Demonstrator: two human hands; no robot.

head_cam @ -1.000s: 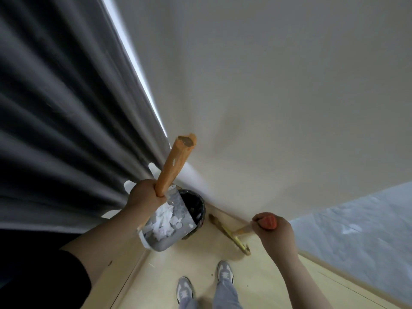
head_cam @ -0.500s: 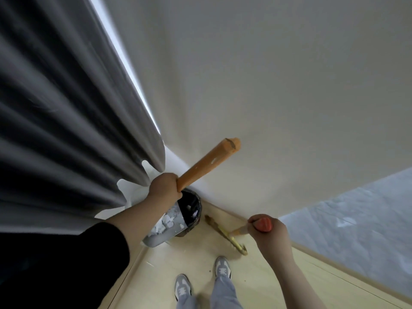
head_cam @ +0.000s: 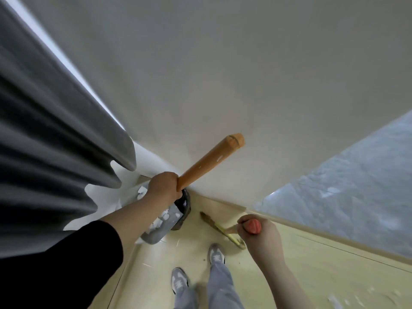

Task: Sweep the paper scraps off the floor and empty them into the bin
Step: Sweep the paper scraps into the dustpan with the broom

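Note:
My left hand (head_cam: 162, 189) grips the orange wooden handle (head_cam: 209, 161) of a grey metal dustpan (head_cam: 159, 228). The pan is tipped steeply, its mouth against the black bin (head_cam: 186, 205) in the corner. A few white paper scraps (head_cam: 166, 214) cling to the pan's inside. My right hand (head_cam: 260, 237) is closed around the red top of the broom handle (head_cam: 253, 227). The broom's straw head (head_cam: 219, 228) rests on the floor to the right of the bin.
A grey curtain (head_cam: 55, 152) hangs at the left, close to the bin. A cream wall (head_cam: 223, 85) stands straight ahead and a grey marbled panel (head_cam: 356, 197) at the right. My two shoes (head_cam: 217, 255) stand on the pale yellow floor (head_cam: 312, 264) just behind the broom.
My left hand has swung the dustpan handle over to the right, tipping the pan steeper over the bin. Most scraps have left the pan. The broom hand has barely moved.

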